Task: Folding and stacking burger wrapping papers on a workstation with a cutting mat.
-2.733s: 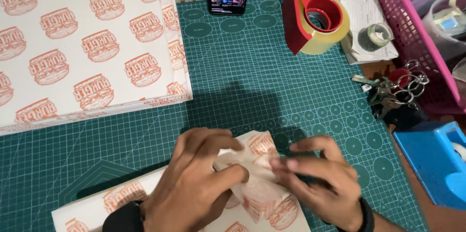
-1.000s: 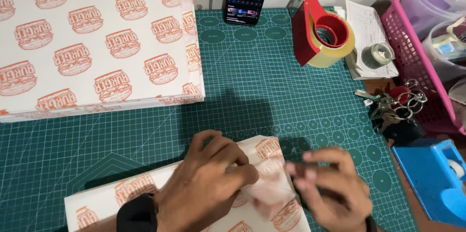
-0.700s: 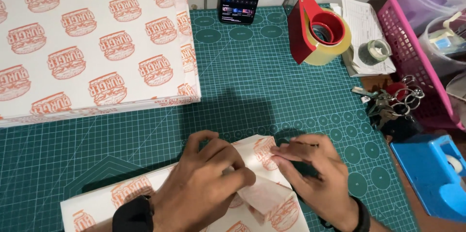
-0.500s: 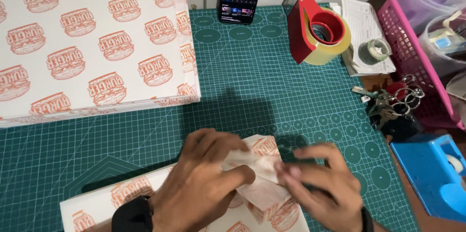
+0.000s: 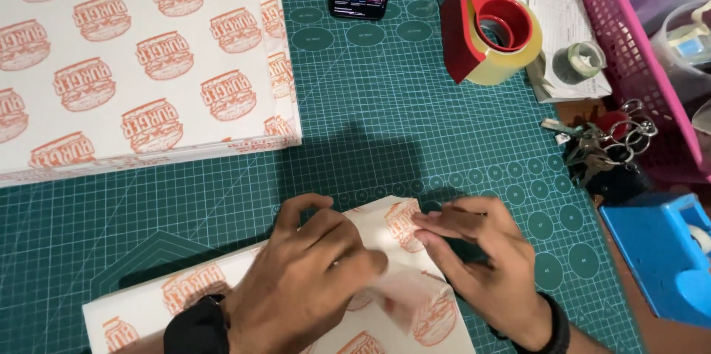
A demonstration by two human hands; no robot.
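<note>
While pressing down the folded printed paper (image 5: 400, 224) at the near edge of the green cutting mat (image 5: 415, 132), left hand (image 5: 311, 280) spread flat, grasping nothing; right hand (image 5: 481, 265) at its corner (pinching or merely pressing, cannot tell). Likely to spring open or crease crooked should either grip ease.

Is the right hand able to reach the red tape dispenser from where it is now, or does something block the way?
Probably yes. The right hand rests on the printed paper, and only bare green cutting mat lies between it and the red tape dispenser. The keys sit off to the side.
</note>
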